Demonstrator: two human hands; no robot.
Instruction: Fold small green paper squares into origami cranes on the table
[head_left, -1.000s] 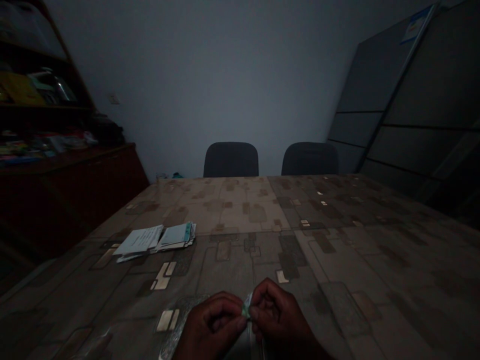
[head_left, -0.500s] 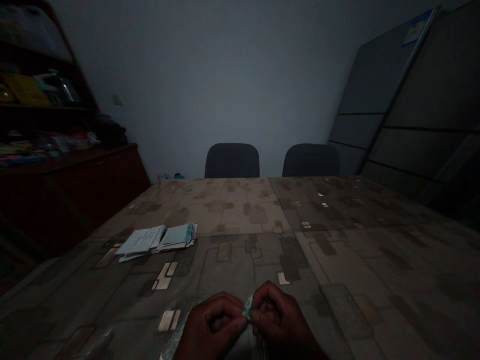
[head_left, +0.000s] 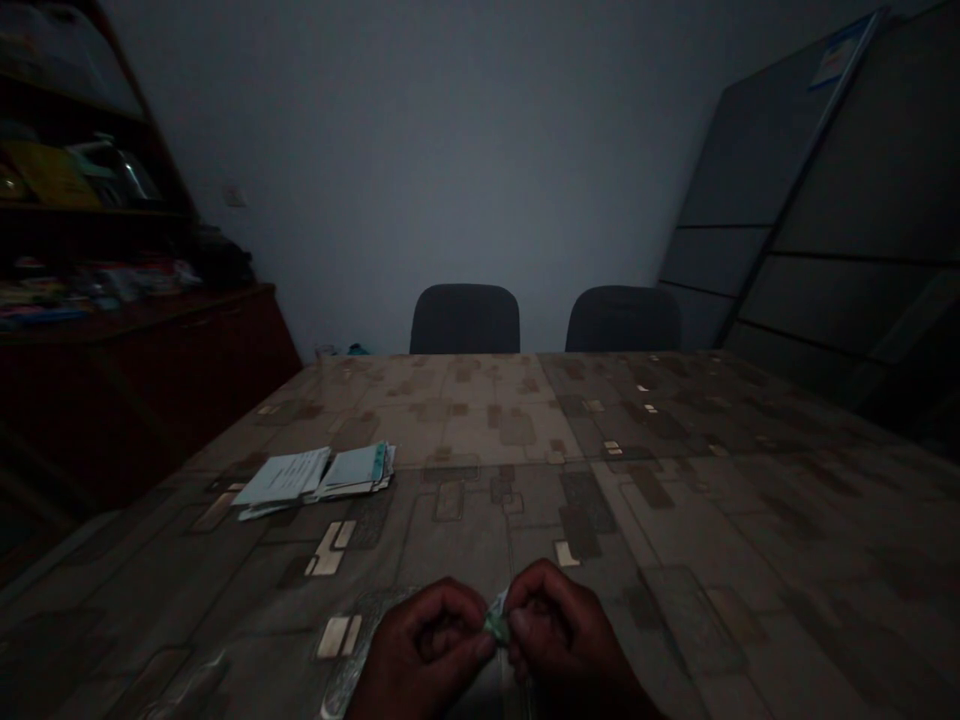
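Between my two hands, low in the head view, is a small green-and-white piece of folded paper (head_left: 496, 622). My left hand (head_left: 431, 645) pinches its left side between thumb and forefinger. On the other side my right hand (head_left: 559, 630) grips it with thumb and bent fingers. The fingertips almost meet and cover most of the piece, so its full shape is hidden. Below the hands, something pale shows dimly at the bottom edge; I cannot make it out.
A stack of white papers (head_left: 322, 478), some with green edges, lies left on the patterned tablecloth (head_left: 465, 540). Two dark chairs (head_left: 465, 320) stand behind the table. A red-brown cabinet (head_left: 150, 370) with shelves is at left, grey panels (head_left: 735, 190) at right.
My right hand's fingers have shifted slightly around the green-and-white piece, which looks turned a little. Both hands stay in nearly the same place.
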